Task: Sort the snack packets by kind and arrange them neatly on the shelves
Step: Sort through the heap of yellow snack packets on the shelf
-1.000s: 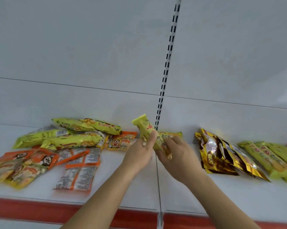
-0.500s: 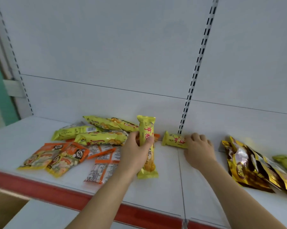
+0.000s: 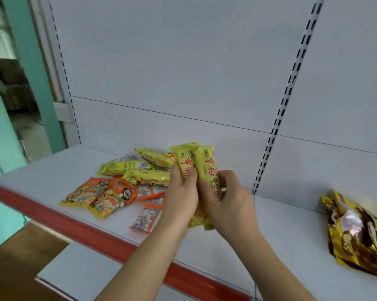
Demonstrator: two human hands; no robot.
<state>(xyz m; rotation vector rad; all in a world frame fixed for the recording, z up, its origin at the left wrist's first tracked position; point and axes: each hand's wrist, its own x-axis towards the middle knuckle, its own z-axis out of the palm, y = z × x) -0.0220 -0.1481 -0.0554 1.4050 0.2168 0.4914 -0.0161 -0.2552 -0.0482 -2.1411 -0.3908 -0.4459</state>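
White metal shelf with a red front edge [image 3: 79, 222] carries the loose snacks: gold foil bags [image 3: 357, 233] at right, orange packets [image 3: 100, 195] and yellow ones [image 3: 126, 168] at left. Above it, my left hand [image 3: 180, 198] and right hand [image 3: 229, 205] curl their fingers round two long yellow packets with red lettering [image 3: 201, 168], held upright side by side.

Two bare forearms enter from the lower edge, one from about 7 o'clock, the other from about 5 o'clock. No sleeve, watch, ring or glove shows on either. The left hand [image 3: 180, 200] and right hand [image 3: 229, 205] are bare too, with short, unpainted nails. Each forearm is uncovered right to the frame's edge.
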